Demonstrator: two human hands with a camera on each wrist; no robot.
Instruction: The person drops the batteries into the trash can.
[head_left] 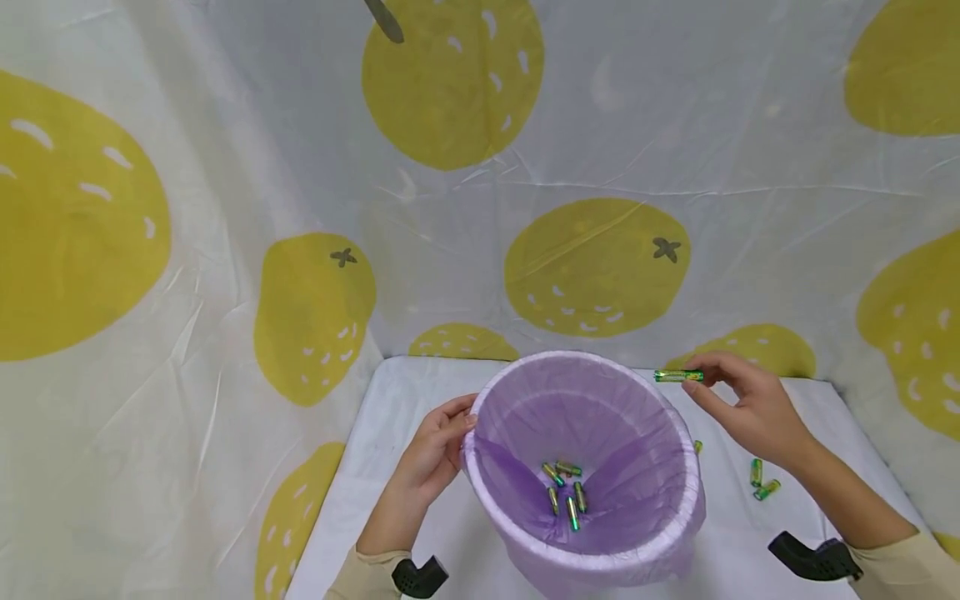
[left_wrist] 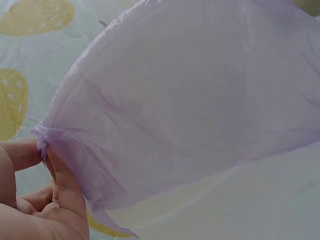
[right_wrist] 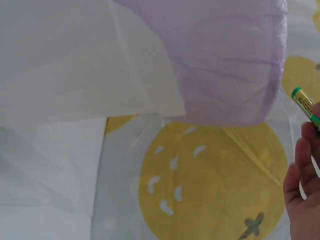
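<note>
A white bin [head_left: 678,533] lined with a thin purple bag [head_left: 517,400] stands tilted in the head view, its mouth facing me. My left hand [head_left: 431,450] pinches the bag-covered rim at the left; in the left wrist view, thumb and fingers [left_wrist: 67,185] grip a gathered fold of the bag. Several green-and-gold batteries [head_left: 573,512] lie at the bottom of the bag. Just beyond the bin's right rim, my right hand [head_left: 757,408] pinches one battery [head_left: 675,376] between thumb and fingertips, also visible at the right wrist view's edge.
On the white table [head_left: 412,383], right of the bin, lie two loose batteries [head_left: 767,489] close together. Another battery [head_left: 698,447] shows partly behind the rim. A sheet [head_left: 442,250] printed with yellow fruit hangs behind and at both sides.
</note>
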